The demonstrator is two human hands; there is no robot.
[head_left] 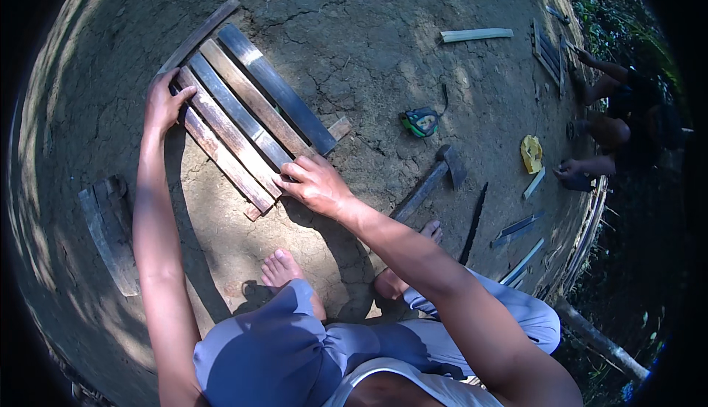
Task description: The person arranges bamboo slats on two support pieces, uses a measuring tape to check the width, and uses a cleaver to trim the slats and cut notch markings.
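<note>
A slatted panel of split bamboo or wood strips (257, 103) lies on the bare ground ahead of me, its several slats set side by side across two crosspieces. One crosspiece (203, 32) sticks out past the slats at the far left; an end of the other (340, 128) shows at the right. My left hand (164, 103) grips the far-left end of a slat, thumb on top and fingers over the edge. At the near-right end of the slats, my right hand (318, 187) is closed with its fingertips on a slat end; its palm side is hidden.
Right of the panel lie a tape measure (420, 121), an axe (451, 165), a dark saw-like blade (476, 222) and a pale strip (476, 35). Split wood (110, 237) rests at left. Another person (608, 130) crouches far right beside a smaller slatted frame (547, 54) and yellow wrapper (531, 154).
</note>
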